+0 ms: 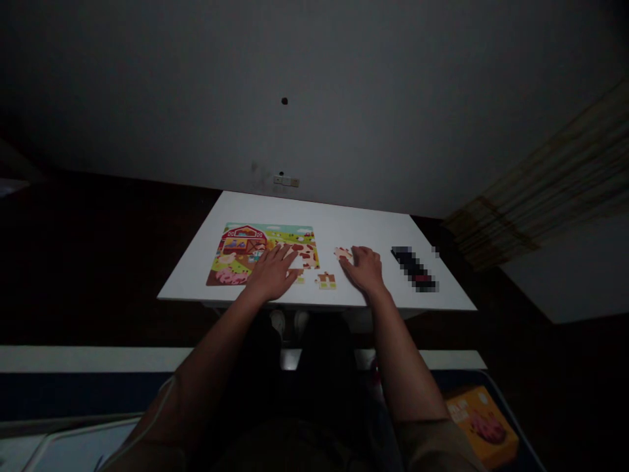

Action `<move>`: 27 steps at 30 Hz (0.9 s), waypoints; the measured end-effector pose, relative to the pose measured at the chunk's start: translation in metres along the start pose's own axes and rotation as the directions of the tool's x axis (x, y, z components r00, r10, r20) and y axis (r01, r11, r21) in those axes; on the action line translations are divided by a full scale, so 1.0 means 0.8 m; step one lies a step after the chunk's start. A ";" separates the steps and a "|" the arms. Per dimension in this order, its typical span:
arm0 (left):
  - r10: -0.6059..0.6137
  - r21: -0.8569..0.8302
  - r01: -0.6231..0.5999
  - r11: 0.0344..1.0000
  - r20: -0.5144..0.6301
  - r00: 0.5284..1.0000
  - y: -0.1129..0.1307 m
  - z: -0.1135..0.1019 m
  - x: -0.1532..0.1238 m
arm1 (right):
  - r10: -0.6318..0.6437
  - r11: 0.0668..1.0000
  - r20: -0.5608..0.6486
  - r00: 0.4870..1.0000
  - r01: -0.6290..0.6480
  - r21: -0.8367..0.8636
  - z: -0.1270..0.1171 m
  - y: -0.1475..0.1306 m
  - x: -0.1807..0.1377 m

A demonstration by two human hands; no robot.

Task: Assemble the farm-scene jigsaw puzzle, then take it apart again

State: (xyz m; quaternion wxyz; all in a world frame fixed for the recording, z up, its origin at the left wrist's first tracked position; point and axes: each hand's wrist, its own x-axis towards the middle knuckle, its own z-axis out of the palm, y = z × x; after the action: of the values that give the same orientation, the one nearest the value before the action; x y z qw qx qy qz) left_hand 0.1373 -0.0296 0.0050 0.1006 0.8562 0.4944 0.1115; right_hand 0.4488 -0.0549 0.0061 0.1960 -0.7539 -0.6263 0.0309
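Note:
A farm jigsaw puzzle (pixel 240 246) with a red barn, pigs and a cow lies on the left half of the white table, with a gap at its lower right. My left hand (pixel 272 272) rests flat on the puzzle, fingers stretched out, covering part of its middle. To the right, my right hand (pixel 364 267) has thumb and fingers closed at the edge of a cow-patterned puzzle piece (pixel 342 253). Between the hands, near the front edge, lies a brown and green loose piece (pixel 327 282). Another piece (pixel 300 278) shows partly beside my left thumb.
The white table (pixel 314 213) stands against a grey wall. A dark pixelated object (pixel 415 269) lies at its right side. An orange box (pixel 481 423) sits low at the right beside me. Curtains (pixel 531 196) hang at the right.

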 end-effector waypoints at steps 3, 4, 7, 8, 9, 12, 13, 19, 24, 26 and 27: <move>-0.013 -0.004 0.013 1.000 -0.009 1.000 0.002 -0.003 -0.001 | 0.001 1.000 0.025 1.000 -0.001 -0.024 0.001 -0.001 -0.001; -0.016 -0.006 0.016 1.000 -0.016 1.000 0.003 -0.003 -0.001 | 0.000 1.000 0.030 1.000 0.001 -0.015 0.002 0.000 -0.002; -0.018 -0.019 0.018 1.000 -0.038 0.999 0.002 -0.002 -0.001 | -0.008 1.000 0.039 0.999 0.006 0.030 0.004 0.008 -0.001; -0.018 -0.035 0.016 0.999 -0.054 0.998 0.000 -0.001 0.000 | -0.015 0.999 0.034 0.999 0.013 0.048 0.006 0.011 -0.001; -0.019 -0.064 0.014 0.998 -0.079 0.997 -0.001 -0.001 0.000 | -0.026 0.997 0.025 0.999 0.024 0.069 0.007 0.014 0.000; -0.068 -0.229 0.022 0.973 -0.193 0.979 -0.010 0.002 0.000 | -0.060 0.985 -0.017 0.998 0.062 0.158 0.010 0.019 0.000; -0.110 -0.298 0.036 0.954 -0.235 0.966 -0.014 0.002 0.000 | -0.067 0.979 -0.031 0.997 0.072 0.190 0.011 0.020 -0.001; -0.461 -0.718 0.086 0.691 -0.346 0.818 -0.033 0.007 0.004 | 0.027 0.905 -0.065 0.997 0.003 0.426 0.004 0.016 -0.008; -0.539 -0.788 0.053 0.614 -0.368 0.758 -0.040 0.008 0.011 | 0.057 0.853 -0.047 0.997 -0.024 0.521 0.002 0.014 -0.011; -0.527 -0.783 0.040 0.621 -0.379 0.760 -0.040 0.009 0.011 | 0.050 0.854 -0.047 0.998 -0.018 0.520 0.002 0.015 -0.012; -0.519 -0.779 0.035 0.626 -0.383 0.764 -0.041 0.010 0.010 | 0.048 0.855 -0.049 0.998 -0.015 0.518 0.002 0.016 -0.012</move>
State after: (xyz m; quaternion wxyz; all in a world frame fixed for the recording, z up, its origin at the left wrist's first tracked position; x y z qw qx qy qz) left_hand 0.1169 -0.0070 -0.0108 0.2970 0.5729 0.5452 0.5351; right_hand 0.4580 -0.0654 -0.0011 0.4097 -0.6842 -0.5764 0.1785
